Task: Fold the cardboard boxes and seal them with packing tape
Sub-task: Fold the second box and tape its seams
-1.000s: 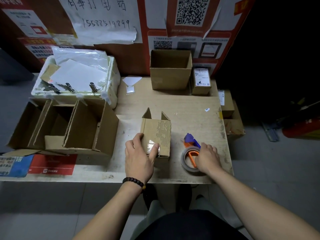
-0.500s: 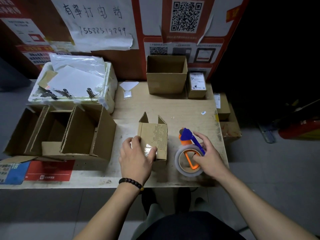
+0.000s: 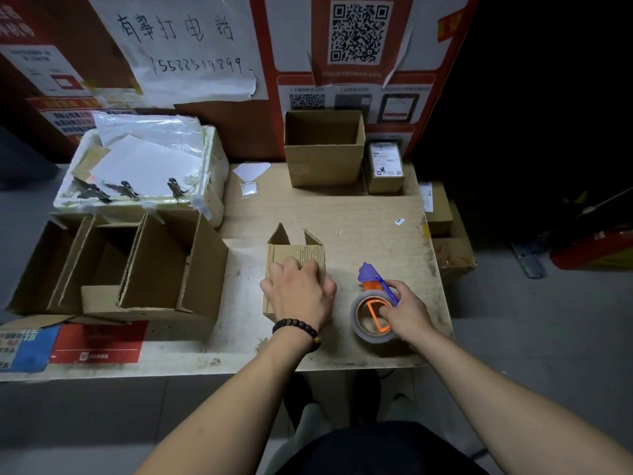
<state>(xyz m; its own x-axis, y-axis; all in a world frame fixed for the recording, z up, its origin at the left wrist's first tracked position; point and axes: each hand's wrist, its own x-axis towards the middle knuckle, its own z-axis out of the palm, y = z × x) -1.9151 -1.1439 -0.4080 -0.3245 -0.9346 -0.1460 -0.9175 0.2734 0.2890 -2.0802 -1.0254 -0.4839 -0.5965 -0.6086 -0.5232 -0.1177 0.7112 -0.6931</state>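
Observation:
A small cardboard box (image 3: 286, 253) lies on its side at the middle of the table, two pointed flaps sticking up at its far end. My left hand (image 3: 301, 294) lies on top of it, fingers curled over its upper face and right edge, and covers most of it. To its right, my right hand (image 3: 404, 311) grips the tape dispenser (image 3: 373, 303): a clear tape roll on an orange frame with a blue-purple cutter head pointing away from me. The dispenser is held just off the box's right side, apart from it.
A large open cardboard box with dividers (image 3: 137, 269) stands at the left. A white foam bin (image 3: 209, 200) with papers and clips sits behind it. An open box (image 3: 323, 149) and a small labelled box (image 3: 385, 166) stand at the back. More boxes (image 3: 452, 252) sit off the table's (image 3: 359, 207) right edge.
My right hand took the tape dispenser from the table, lifted it and turned its cutter head up. My left hand slid further over the top of the small box.

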